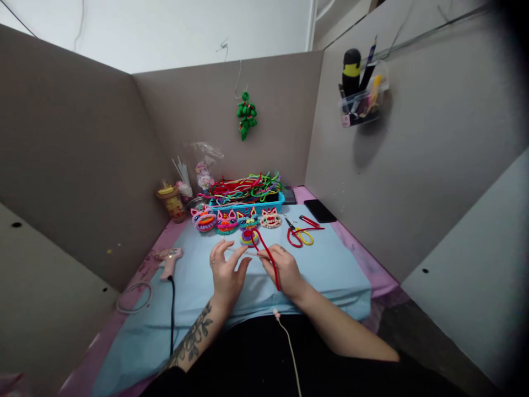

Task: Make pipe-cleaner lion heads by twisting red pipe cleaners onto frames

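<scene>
My right hand (pixel 285 270) is closed, pinching a bent red pipe cleaner (pixel 270 259) whose loop rises above the fingers and whose end hangs over the hand. A thin whitish stick (pixel 252 253) reaches from its fingertips toward my left hand (pixel 227 270). The left fingers are spread and curved near the stick's other end; no firm grip shows. Just beyond both hands lies a small round coiled piece (pixel 248 239) in purple, yellow and red. Behind it stand several colourful animal-head figures of pipe cleaner, among them a cream one (pixel 270 218) and a teal one (pixel 248 219).
A blue tray (pixel 243 208) holds a heap of coloured pipe cleaners (pixel 248 187). Scissors (pixel 300 234) and a black phone (pixel 319 210) lie right. A pink glue gun (pixel 169 262) with a black cord lies left, near a cup (pixel 171 204). Grey panels enclose the table.
</scene>
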`<state>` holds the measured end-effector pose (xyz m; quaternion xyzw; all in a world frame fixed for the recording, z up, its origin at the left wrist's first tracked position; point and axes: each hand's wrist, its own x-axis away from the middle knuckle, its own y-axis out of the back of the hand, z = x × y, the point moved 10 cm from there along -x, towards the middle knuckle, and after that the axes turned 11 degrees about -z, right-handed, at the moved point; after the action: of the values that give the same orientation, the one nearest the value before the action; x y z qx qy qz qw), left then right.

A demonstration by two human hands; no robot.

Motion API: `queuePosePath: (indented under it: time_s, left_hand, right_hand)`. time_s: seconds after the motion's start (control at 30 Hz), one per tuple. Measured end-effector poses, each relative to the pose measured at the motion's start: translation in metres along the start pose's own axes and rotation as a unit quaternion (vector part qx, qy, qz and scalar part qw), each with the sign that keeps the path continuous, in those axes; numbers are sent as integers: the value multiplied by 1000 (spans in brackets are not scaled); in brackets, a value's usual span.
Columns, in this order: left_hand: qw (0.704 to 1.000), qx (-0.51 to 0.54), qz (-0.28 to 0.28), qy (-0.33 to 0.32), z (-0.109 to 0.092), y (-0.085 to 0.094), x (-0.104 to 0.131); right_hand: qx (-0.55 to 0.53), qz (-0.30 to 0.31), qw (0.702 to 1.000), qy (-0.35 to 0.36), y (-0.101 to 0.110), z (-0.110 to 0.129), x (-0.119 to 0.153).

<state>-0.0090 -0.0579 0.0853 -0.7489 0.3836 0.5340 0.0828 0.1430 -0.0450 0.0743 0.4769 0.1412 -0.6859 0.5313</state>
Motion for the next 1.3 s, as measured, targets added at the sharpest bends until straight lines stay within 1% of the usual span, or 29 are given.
queuePosePath:
  time_s: [0.07, 0.13, 0.2, 0.23, 0.27, 0.33, 0.4, 0.47, 0.5, 0.57, 0.6, 0.67, 0.73, 0.77, 0.8, 0.87, 0.93, 1.0, 1.07, 1.17, 1.23, 1.3]
  left_hand:
    - [1000, -8, 25, -1, 0, -6, -2]
    - [999, 8, 34, 21, 6, -9, -5]
    - [998, 34, 27, 55, 18, -8, -12]
    - [996, 43, 18, 73, 27, -5, -17]
    - [995, 43, 20, 89, 38, -3, -22]
    - [994, 4, 49, 97, 58, -3, -30]
    - [989, -55, 54, 122, 82, 4, -37]
    - [984, -89, 74, 132, 95, 5, -38]
    - [983, -94, 88, 133, 95, 3, -36]
    - [983, -68, 111, 131, 85, -4, -31]
    - [985, -33, 110, 129, 75, -8, -29]
    - [983, 75, 118, 121, 47, -19, -23]
    - [974, 144, 147, 94, 18, -33, -17]
    - [970, 163, 160, 82, 7, -38, -14]
    - [966, 173, 173, 80, 0, -43, -11]
    - [960, 177, 196, 92, -4, -50, -5]
    - [953, 171, 217, 125, 1, -56, 1]
    - [944, 164, 237, 160, 9, -61, 7]
    - [933, 169, 254, 189, 15, -66, 12]
    - [910, 195, 274, 245, 20, -73, 20]
    - [887, 219, 287, 289, 21, -78, 26]
    - [866, 243, 296, 322, 20, -80, 31]
  right_hand:
    - [16, 8, 1000, 18, -2, 4, 1]
    - [29, 17, 999, 29, -5, 5, 3]
    - [32, 20, 999, 26, -7, 4, 4]
    - [26, 17, 999, 19, -6, 2, 4]
    - [14, 11, 1000, 9, -5, 0, 3]
    - [-22, 0, 999, -26, -3, -8, 2]
    - [-64, -16, 995, -79, -1, -21, 1]
    - [-104, -27, 983, -147, -1, -36, 2]
    - [-129, -26, 974, -185, -4, -44, 4]
    - [-192, -17, 945, -265, -13, -58, 10]
    - [-226, -13, 925, -303, -18, -63, 13]
    - [-287, -11, 886, -365, -27, -69, 19]
    - [-323, -8, 859, -396, -33, -69, 22]
    - [-332, -5, 854, -401, -35, -68, 23]
    - [-336, -2, 852, -401, -36, -67, 22]
    - [-331, -3, 859, -391, -34, -65, 21]
    - [-312, -3, 876, -369, -31, -64, 19]
    - [-275, -2, 902, -334, -26, -61, 16]
    - [-224, -7, 933, -281, -18, -55, 10]
    - [-154, -28, 972, -177, -4, -36, 1]
    - [-121, -40, 986, -108, 3, -22, -2]
    - [-88, -45, 994, -53, 6, -11, -3]
